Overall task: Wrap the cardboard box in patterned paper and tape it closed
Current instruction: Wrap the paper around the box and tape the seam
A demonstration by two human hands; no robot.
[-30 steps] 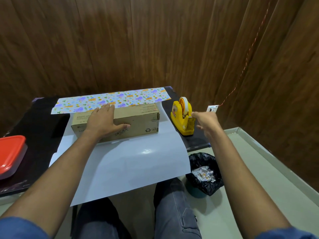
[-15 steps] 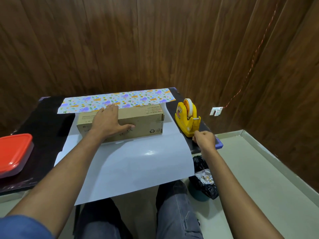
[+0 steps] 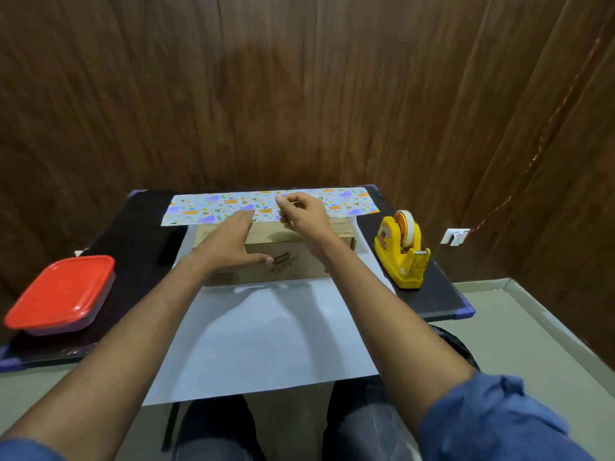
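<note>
Cardboard box [image 3: 283, 261] on patterned paper [image 3: 266, 327], worktop [image 3: 139, 227].
Left hand [image 3: 229, 241] flat, fingers straight, on box; right hand [image 3: 303, 212] pinching, contents unclear.

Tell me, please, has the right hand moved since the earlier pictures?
Yes. The right hand has left the tape dispenser and moved left, now above the box at its far edge.

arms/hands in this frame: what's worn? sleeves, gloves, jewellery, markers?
Both hands are bare: the left hand and the right hand show no gloves and no rings. No watch or band on either wrist, no markers or cables. Forearms are uncovered; blue fabric sleeves are pushed up near the elbows, the right sleeve bunched and wrinkled, the left sleeve only just in frame.
</note>
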